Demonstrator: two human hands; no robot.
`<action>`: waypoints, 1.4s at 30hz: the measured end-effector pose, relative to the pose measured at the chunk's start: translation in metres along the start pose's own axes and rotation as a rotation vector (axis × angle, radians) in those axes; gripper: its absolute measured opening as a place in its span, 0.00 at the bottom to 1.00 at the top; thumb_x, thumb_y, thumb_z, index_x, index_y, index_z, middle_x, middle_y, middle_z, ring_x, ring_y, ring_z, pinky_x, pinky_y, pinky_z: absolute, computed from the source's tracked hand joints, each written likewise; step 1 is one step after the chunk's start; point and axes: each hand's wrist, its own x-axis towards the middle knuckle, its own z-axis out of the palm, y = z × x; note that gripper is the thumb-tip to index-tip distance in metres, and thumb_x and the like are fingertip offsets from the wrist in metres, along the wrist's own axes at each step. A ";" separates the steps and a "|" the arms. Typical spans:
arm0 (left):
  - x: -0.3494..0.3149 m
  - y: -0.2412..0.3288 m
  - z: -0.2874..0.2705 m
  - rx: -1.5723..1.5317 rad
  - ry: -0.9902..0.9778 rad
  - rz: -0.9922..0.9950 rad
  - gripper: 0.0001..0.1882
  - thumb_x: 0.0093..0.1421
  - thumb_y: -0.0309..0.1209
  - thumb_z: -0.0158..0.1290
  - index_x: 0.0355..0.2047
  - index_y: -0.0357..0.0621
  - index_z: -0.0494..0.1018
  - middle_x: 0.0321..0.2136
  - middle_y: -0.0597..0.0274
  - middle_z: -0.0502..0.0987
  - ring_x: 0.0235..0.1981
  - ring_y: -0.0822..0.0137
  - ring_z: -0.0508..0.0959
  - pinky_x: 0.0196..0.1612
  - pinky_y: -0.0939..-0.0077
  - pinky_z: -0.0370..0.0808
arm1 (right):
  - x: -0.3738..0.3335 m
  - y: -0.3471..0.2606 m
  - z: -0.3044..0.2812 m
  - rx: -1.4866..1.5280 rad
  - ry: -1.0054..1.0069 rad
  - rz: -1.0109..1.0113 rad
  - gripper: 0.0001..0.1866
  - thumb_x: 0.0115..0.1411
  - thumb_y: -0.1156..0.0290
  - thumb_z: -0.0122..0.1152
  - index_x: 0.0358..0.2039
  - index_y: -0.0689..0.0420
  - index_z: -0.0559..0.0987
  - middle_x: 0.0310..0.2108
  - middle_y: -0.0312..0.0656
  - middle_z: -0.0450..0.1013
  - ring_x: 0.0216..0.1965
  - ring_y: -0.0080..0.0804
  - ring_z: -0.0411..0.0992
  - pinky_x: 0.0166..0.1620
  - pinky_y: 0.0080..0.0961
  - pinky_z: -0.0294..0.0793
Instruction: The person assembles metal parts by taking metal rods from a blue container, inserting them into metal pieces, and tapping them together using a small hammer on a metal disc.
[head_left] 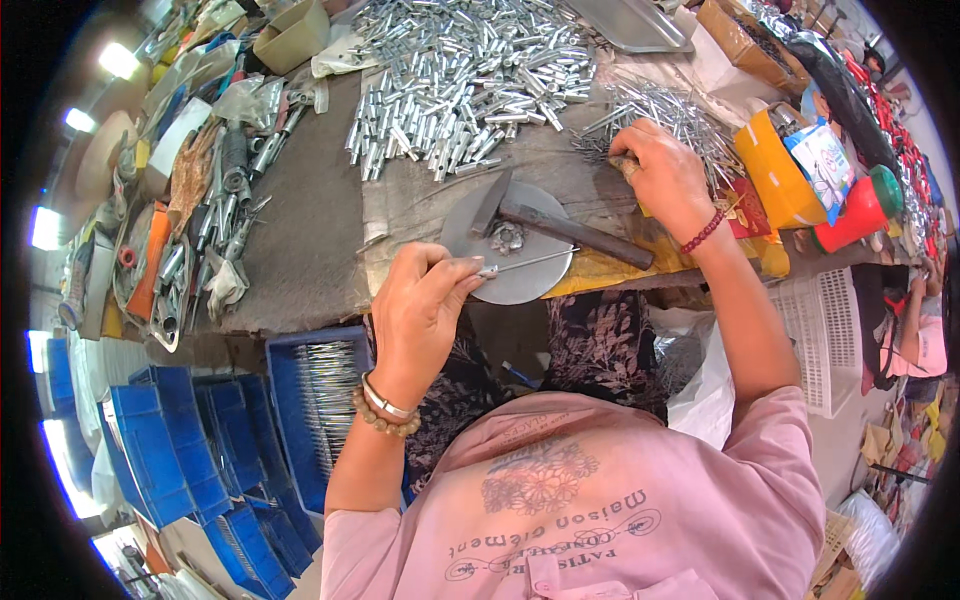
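I have the left hand [420, 295] pinching a metal rod [535, 259], which juts right from its fingertips over a round plate [520, 288]. My right hand [668, 178] is at the pin pile [668, 105]; its grip I can't tell. I judge this picking; next calls for isolating one pin.

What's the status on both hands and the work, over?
Left hand pinching silver piece, thin rod extending from it over grey disc. Right hand at loose rods pile, grip unclear. Hammer lying across the disc, near the rod.
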 end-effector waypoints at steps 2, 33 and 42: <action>0.000 -0.001 0.000 -0.002 0.006 -0.005 0.10 0.60 0.23 0.68 0.43 0.43 0.87 0.36 0.59 0.78 0.34 0.62 0.79 0.38 0.70 0.76 | 0.000 -0.003 0.000 -0.023 0.000 -0.024 0.10 0.60 0.76 0.65 0.43 0.52 0.83 0.44 0.41 0.79 0.48 0.48 0.80 0.51 0.43 0.79; 0.009 -0.003 0.001 0.061 0.052 0.098 0.07 0.60 0.26 0.68 0.39 0.46 0.85 0.36 0.59 0.78 0.35 0.55 0.82 0.36 0.63 0.78 | -0.027 -0.130 -0.002 0.620 -0.015 -0.397 0.35 0.55 0.86 0.62 0.65 0.50 0.76 0.35 0.46 0.81 0.39 0.49 0.80 0.44 0.45 0.80; -0.004 -0.004 -0.001 0.089 -0.003 0.078 0.10 0.55 0.22 0.67 0.38 0.42 0.81 0.37 0.53 0.77 0.38 0.47 0.80 0.39 0.53 0.78 | -0.032 -0.158 -0.021 0.170 -0.099 -0.668 0.34 0.58 0.74 0.61 0.68 0.62 0.72 0.30 0.38 0.74 0.35 0.38 0.75 0.44 0.35 0.74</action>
